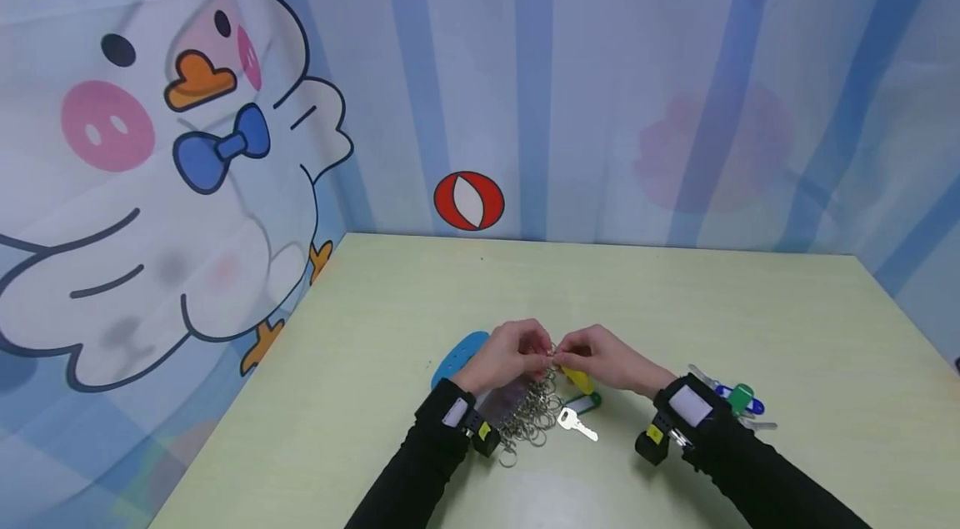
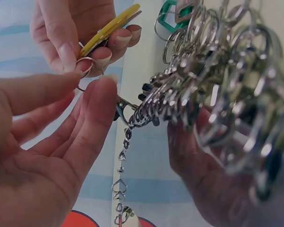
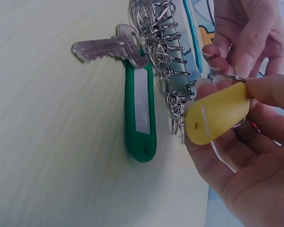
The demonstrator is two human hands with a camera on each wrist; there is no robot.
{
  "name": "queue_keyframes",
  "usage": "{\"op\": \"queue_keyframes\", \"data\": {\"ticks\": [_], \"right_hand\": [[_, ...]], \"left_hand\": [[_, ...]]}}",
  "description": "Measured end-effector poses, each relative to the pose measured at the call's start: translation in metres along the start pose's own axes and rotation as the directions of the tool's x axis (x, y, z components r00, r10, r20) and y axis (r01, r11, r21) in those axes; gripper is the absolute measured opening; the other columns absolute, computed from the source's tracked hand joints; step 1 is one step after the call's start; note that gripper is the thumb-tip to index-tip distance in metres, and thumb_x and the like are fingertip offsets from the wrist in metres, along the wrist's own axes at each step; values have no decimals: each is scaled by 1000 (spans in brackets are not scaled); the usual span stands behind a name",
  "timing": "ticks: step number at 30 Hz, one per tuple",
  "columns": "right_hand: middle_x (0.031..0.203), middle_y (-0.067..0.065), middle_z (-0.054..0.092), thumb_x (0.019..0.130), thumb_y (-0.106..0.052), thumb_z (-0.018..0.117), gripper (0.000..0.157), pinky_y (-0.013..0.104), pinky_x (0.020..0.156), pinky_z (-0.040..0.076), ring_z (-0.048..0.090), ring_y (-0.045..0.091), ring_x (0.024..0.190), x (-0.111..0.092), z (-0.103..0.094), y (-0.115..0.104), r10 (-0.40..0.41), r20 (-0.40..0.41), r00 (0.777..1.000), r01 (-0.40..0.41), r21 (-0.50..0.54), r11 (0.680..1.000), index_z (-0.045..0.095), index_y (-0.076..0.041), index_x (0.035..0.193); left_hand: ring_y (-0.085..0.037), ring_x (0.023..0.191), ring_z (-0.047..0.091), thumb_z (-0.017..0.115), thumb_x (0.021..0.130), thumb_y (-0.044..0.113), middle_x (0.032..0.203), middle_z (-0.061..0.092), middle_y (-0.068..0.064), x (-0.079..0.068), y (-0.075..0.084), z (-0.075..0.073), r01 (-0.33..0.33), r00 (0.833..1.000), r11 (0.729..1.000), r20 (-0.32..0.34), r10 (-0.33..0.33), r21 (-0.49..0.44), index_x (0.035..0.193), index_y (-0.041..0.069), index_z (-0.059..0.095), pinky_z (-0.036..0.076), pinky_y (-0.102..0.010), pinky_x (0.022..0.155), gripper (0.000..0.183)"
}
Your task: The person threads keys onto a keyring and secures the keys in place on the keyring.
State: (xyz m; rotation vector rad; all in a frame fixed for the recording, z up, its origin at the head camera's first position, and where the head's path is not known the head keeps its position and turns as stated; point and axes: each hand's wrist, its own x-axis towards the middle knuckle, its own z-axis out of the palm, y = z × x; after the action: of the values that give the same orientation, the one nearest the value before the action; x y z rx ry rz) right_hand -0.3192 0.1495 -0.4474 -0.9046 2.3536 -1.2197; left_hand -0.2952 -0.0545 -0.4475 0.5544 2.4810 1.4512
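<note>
My left hand (image 1: 517, 350) pinches a thin metal ring (image 2: 86, 61) between thumb and finger. The ring is at the end of a yellow key tag (image 3: 220, 113), which my right hand (image 1: 603, 358) grips close by, fingertips nearly meeting. A dense bunch of metal key rings (image 2: 180, 94) hangs below and beside my left hand, with a short chain (image 2: 120, 170) of small heart links near it. Under my hands a green key tag (image 3: 141, 111) with a pale label lies by a silver key (image 3: 109, 47).
A blue rounded piece (image 1: 455, 358) stands behind my left hand, next to a glossy panel. Right of my right wrist lie more keys and tags, including a green tag (image 1: 739, 397) and a blue one. The pale table (image 1: 420, 279) ends at a printed duck backdrop (image 1: 585, 96).
</note>
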Motion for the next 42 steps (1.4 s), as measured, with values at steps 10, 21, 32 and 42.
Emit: {"op": "queue_keyframes", "data": {"ticks": [10,21,32,42], "right_hand": [[90,21,68,98,-15,55,19,22,66,46,57,13,72,3,0,-2,0,-39,999,2,55,998,68,-2,98],[90,22,67,98,-15,53,20,21,65,44,56,12,71,2,4,-1,-14,-22,1000,15,60,998,68,-1,98],[80,11,70,91,-10,57,17,22,56,43,58,13,63,4,11,-6,131,-126,983,-119,95,988,70,-1,88],[84,12,71,90,-8,58,15,22,57,47,60,12,62,4,12,-2,70,-221,973,-60,56,997,71,-2,87]], "left_hand": [[-10,75,55,70,89,21,87,65,-2,-5,7,5,-11,994,992,-107,25,128,100,12,66,46,-20,63,16],[-5,72,56,71,87,15,86,67,-2,-6,3,14,-5,984,993,-177,26,118,96,11,65,47,-18,64,12],[-4,71,55,71,86,12,85,66,-3,-7,2,22,-56,976,984,-200,90,171,94,8,68,48,-16,64,10],[-7,81,62,68,89,19,93,72,-5,-6,-2,23,-13,968,990,-246,48,140,106,8,73,51,-19,70,20]]}}
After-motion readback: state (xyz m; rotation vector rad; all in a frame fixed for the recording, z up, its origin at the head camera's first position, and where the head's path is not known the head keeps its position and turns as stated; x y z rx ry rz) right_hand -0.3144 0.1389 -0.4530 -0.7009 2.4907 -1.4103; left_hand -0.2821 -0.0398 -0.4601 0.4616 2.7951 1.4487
